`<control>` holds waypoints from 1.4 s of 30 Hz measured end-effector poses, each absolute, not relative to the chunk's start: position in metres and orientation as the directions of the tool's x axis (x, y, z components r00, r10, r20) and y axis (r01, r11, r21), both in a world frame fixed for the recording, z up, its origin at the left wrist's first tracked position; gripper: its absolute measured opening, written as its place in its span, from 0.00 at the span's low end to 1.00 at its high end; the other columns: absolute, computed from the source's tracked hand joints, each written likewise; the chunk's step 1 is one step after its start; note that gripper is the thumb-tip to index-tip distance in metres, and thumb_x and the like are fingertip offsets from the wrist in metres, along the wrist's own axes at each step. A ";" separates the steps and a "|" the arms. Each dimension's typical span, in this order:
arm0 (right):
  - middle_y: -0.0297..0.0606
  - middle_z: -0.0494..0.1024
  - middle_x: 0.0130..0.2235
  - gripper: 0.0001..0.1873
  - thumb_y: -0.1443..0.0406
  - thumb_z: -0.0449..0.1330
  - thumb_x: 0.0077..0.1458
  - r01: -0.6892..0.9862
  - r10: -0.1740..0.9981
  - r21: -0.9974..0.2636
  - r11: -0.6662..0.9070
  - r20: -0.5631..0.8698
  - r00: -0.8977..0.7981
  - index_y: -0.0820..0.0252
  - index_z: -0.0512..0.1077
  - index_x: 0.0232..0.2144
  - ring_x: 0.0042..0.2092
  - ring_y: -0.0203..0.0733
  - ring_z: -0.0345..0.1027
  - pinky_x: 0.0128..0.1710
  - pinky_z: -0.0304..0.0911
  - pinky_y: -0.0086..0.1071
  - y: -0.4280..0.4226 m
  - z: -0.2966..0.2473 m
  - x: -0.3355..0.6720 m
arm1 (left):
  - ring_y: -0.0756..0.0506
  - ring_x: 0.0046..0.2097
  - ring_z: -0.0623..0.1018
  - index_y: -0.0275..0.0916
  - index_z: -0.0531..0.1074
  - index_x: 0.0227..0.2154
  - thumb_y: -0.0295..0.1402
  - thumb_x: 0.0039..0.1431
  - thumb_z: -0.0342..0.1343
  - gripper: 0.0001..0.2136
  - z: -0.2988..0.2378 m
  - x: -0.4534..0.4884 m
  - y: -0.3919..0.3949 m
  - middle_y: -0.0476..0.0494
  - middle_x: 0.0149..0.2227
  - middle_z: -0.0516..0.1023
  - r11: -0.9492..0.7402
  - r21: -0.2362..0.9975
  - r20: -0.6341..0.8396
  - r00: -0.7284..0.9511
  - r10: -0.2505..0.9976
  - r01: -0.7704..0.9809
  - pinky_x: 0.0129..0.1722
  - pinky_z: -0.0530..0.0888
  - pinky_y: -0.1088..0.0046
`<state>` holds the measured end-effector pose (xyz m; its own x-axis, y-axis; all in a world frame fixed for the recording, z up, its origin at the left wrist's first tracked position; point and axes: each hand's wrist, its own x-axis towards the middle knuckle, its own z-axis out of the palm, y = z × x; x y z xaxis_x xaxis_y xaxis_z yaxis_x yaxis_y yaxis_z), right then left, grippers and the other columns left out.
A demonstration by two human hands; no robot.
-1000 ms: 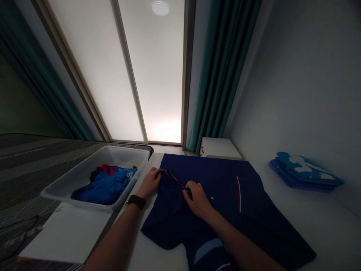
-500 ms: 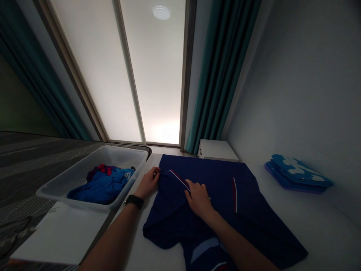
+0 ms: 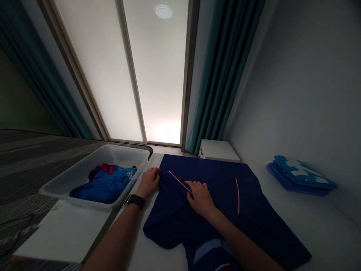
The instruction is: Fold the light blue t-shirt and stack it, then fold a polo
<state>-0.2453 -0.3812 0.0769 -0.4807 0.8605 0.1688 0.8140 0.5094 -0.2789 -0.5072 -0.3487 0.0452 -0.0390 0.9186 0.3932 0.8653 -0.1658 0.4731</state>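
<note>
A navy polo shirt with red-and-white trim lies spread on a white surface. My left hand curls over the shirt's upper left edge, beside the end of its striped collar. My right hand lies on the shirt with its fingers together, touching the collar's lower end. I cannot tell whether those fingers grip the cloth. A black watch circles my left wrist.
Left of the shirt, a translucent plastic bin holds crumpled blue clothing. A white board lies below it. A folded blue stack sits at the right, and a white box stands behind the shirt.
My right hand has gone from pinching the collar to lying flatter, with the collar's stripe now straighter across the shirt. My left hand stays at the shirt's edge. The view has shifted slightly.
</note>
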 end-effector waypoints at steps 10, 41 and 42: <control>0.43 0.72 0.47 0.16 0.64 0.46 0.65 0.742 0.769 -0.215 0.635 0.089 -0.633 0.56 0.68 0.52 0.48 0.43 0.65 0.47 0.57 0.35 -0.317 0.101 -0.301 | 0.44 0.39 0.77 0.38 0.71 0.36 0.21 0.52 0.44 0.13 0.041 -0.513 -0.348 0.43 0.35 0.76 -0.184 0.613 0.391 -0.093 0.916 0.768 0.42 0.71 0.69; 0.48 0.77 0.46 0.28 0.51 0.52 0.60 0.834 0.910 -0.473 0.284 -0.140 -0.390 0.59 0.62 0.58 0.49 0.52 0.71 0.45 0.61 0.38 -0.291 0.098 -0.327 | 0.46 0.37 0.77 0.38 0.75 0.32 0.24 0.55 0.48 0.10 0.050 -0.507 -0.338 0.43 0.37 0.76 -0.107 0.638 0.268 -0.090 0.959 0.762 0.40 0.70 0.71; 0.48 0.77 0.46 0.28 0.53 0.53 0.60 0.827 0.903 -0.482 0.291 -0.147 -0.404 0.59 0.61 0.58 0.48 0.51 0.72 0.45 0.61 0.37 -0.293 0.097 -0.326 | 0.46 0.36 0.76 0.38 0.75 0.31 0.24 0.54 0.48 0.10 0.050 -0.507 -0.337 0.44 0.36 0.76 -0.103 0.640 0.267 -0.095 0.959 0.761 0.39 0.70 0.72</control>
